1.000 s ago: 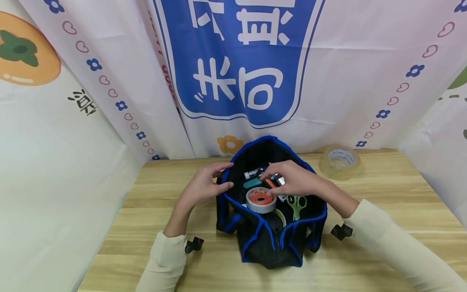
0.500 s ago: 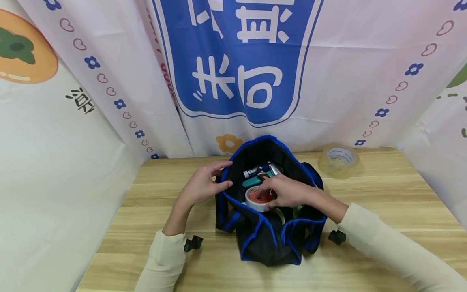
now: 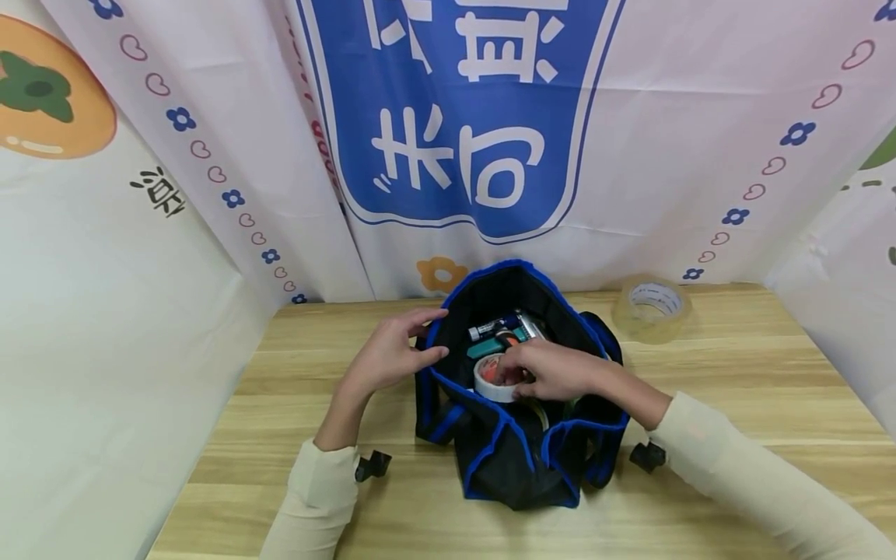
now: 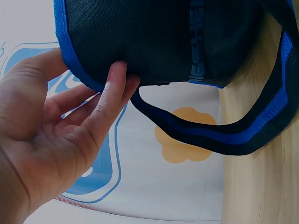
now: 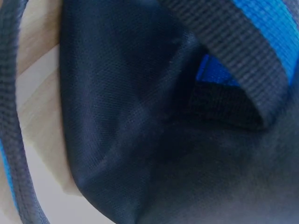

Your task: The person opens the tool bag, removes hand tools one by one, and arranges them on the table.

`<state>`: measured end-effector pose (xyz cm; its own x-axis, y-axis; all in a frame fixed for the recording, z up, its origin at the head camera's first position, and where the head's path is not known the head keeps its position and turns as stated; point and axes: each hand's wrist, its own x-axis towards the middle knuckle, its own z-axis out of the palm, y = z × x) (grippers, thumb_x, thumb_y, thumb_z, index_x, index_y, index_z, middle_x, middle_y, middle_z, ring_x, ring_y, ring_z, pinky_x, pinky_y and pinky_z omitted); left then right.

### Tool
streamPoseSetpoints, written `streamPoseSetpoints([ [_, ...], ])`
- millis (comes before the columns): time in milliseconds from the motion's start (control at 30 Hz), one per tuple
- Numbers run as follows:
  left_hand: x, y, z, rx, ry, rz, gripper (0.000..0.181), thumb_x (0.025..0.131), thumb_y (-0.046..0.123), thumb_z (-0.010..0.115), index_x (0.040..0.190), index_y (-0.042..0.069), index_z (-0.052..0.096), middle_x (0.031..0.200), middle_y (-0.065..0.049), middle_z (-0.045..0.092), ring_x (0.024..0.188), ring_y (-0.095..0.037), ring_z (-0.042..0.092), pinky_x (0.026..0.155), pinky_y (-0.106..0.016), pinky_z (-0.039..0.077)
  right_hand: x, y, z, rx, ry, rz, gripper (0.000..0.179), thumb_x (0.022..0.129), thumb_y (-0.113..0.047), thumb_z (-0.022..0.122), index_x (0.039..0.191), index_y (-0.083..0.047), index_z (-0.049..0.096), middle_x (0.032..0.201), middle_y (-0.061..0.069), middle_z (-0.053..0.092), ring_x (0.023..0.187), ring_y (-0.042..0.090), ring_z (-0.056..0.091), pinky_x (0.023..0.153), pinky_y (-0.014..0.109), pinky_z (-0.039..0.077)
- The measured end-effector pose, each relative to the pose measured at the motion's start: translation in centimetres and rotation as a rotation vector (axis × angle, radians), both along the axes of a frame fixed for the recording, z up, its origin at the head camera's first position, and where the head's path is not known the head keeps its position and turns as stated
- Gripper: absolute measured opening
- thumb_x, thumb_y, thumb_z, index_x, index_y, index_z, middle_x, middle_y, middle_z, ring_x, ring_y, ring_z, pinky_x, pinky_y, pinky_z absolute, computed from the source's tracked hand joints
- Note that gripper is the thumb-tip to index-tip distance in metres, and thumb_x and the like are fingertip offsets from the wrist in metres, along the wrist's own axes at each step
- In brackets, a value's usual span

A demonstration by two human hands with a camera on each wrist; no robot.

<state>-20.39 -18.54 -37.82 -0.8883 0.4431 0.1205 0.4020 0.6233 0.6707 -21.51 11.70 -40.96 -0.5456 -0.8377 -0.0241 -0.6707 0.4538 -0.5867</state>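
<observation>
the fingertips of the right hand [image 3: 553, 369] are hidden inside the white tape roll [image 3: 494, 393], so how deep they are pushed cannot be told; the roll's wall is pinched between them and the thumb, which is set at about four o'clock on it. its red middle [image 3: 490, 369] is half covered. a scrap of something green [image 3: 572, 407], mostly blocked by the right arm, is too small to be named. in the right wrist view, only black cloth and straps are shown close up, with a bit of table; in the left one, raised letters [image 4: 196, 39] are hard to read.

the roll is contained in the black bag [image 3: 518, 476], towards its left side, with a teal item [image 3: 484, 348] and a small tube [image 3: 484, 332] lying near it at twelve o'clock. the bag is trimmed in bright blue, stood upright and wide-mouthed on the wooden table [image 3: 420, 505]. at nine to ten o'clock its edge is held between the thumb and fingers of the left hand [image 3: 392, 354]. a clear tape roll [image 3: 651, 323] is laid at two o'clock, outside the bag.
</observation>
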Motion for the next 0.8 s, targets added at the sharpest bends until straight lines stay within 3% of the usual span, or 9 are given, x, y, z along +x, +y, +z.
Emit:
streamPoseSetpoints([
  [167, 0.0, 0.1, -0.1, 0.000, -0.004, -0.002, 0.057, 0.097, 0.016, 0.081, 0.150, 0.007, 0.062, 0.154, -0.016, 0.063, 0.122, -0.036, 0.073, 0.112, -0.060, 0.054, 0.1, 0.5, 0.9, -0.061, 0.010, -0.029, 0.024, 0.099, -0.007, 0.076, 0.120, -0.018, 0.076, 0.110, -0.006, 0.073, 0.096, 0.005, 0.066, 0.087, 0.028, 0.060],
  [433, 0.0, 0.0, 0.0, -0.001, -0.006, 0.005, 0.057, 0.097, 0.015, 0.080, 0.150, 0.006, 0.062, 0.154, -0.017, 0.062, 0.122, -0.036, 0.072, 0.111, -0.060, 0.054, 0.0, 2.5, 4.0, -0.177, 0.133, -0.117, 0.025, 0.095, -0.004, 0.078, 0.117, -0.016, 0.077, 0.109, -0.003, 0.074, 0.094, 0.009, 0.067, 0.082, 0.037, 0.063],
  [800, 0.0, 0.0, 0.1, -0.006, 0.006, -0.002, 0.059, 0.095, 0.015, 0.082, 0.150, 0.006, 0.062, 0.154, -0.016, 0.063, 0.122, -0.036, 0.072, 0.111, -0.058, 0.055, 0.1, 7.6, 6.6, -0.325, 0.356, -0.243, 0.033, 0.086, 0.005, 0.083, 0.112, -0.015, 0.080, 0.099, -0.008, 0.076, 0.088, 0.007, 0.067, 0.074, 0.026, 0.059],
])
